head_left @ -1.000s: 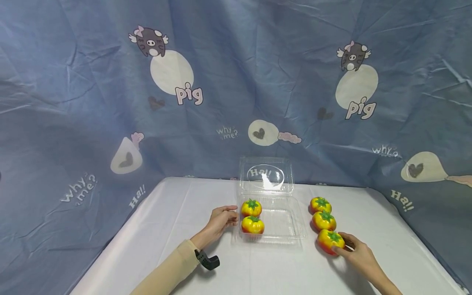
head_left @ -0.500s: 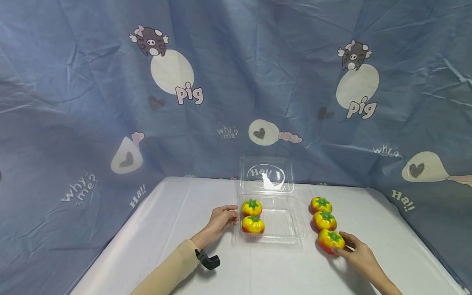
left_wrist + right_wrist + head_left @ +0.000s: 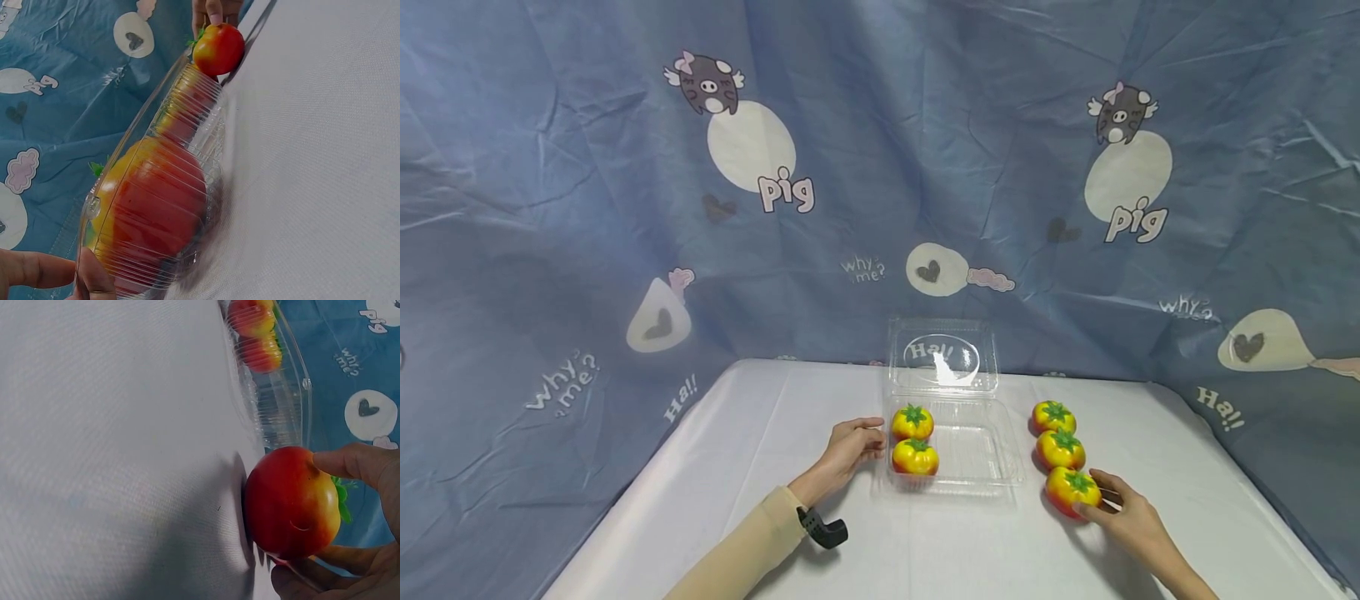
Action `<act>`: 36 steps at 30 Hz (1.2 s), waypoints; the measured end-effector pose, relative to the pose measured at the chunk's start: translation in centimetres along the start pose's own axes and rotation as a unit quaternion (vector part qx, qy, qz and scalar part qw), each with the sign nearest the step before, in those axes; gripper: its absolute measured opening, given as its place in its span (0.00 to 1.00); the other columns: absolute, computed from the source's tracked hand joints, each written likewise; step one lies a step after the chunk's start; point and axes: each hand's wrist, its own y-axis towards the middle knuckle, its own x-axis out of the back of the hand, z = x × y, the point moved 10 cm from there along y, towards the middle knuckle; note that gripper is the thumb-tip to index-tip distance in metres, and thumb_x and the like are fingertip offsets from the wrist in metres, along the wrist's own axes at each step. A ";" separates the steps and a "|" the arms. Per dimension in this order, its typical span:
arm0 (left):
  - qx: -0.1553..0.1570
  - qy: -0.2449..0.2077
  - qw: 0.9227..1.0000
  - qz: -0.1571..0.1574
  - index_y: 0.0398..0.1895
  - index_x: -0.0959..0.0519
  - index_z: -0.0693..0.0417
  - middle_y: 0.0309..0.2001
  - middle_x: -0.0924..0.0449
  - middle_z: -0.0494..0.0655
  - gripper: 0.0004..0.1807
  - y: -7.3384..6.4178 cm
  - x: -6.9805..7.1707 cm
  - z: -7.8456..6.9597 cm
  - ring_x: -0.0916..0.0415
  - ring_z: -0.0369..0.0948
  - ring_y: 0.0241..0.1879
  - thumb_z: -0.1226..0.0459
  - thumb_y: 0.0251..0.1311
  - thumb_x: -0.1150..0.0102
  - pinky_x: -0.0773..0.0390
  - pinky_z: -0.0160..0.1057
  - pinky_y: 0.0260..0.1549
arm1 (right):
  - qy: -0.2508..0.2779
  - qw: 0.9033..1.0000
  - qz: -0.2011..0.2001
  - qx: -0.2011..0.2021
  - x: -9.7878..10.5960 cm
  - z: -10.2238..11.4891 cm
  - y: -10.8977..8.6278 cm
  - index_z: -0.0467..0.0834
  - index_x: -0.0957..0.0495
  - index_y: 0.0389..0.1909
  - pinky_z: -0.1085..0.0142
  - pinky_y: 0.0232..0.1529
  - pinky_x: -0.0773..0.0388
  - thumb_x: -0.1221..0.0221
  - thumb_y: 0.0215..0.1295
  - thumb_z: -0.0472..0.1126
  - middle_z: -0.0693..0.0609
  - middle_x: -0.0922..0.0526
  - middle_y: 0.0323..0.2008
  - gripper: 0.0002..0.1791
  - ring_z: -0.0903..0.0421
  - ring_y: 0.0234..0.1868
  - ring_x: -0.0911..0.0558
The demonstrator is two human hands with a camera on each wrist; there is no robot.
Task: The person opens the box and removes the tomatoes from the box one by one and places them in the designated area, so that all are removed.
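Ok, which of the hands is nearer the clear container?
Left. The left hand holds the clear container by its left rim; the right hand is apart from it, out to the right, gripping the front red-yellow fruit.

Can't tell room type; looks like a staged booth; white-covered tabletop [image 3: 955, 546], blue pig-print curtain [image 3: 865, 158] behind and along both sides
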 end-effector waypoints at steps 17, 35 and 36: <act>0.003 0.005 1.000 0.006 0.58 0.30 0.75 0.31 0.22 0.52 0.25 -0.3 -0.1 -0.2 0.24 0.39 0.28 0.73 0.56 0.45 0.18 0.35 0.33 | 0.008 1.000 -0.002 0.017 1.0 0.0 -0.2 0.31 0.49 0.71 0.42 0.62 0.32 0.33 0.56 0.55 0.29 0.45 0.69 0.53 0.31 0.66 0.39; -0.003 0.013 1.000 0.010 0.59 0.31 0.76 0.32 0.21 0.53 0.25 -2.7 -0.8 -2.6 0.24 0.40 0.30 0.73 0.57 0.47 0.18 0.38 0.38 | 0.005 0.989 -0.067 0.133 3.7 3.3 -0.9 0.31 0.42 0.68 0.44 0.59 0.30 0.33 0.57 0.48 0.30 0.37 0.66 0.45 0.32 0.63 0.33; -0.005 0.014 1.000 0.011 0.59 0.31 0.76 0.32 0.21 0.53 0.25 -2.7 -0.8 -2.6 0.24 0.40 0.30 0.73 0.57 0.47 0.18 0.38 0.38 | 0.004 0.989 -0.068 0.134 3.8 3.5 -0.9 0.31 0.42 0.68 0.44 0.59 0.30 0.33 0.58 0.48 0.30 0.37 0.66 0.44 0.33 0.63 0.33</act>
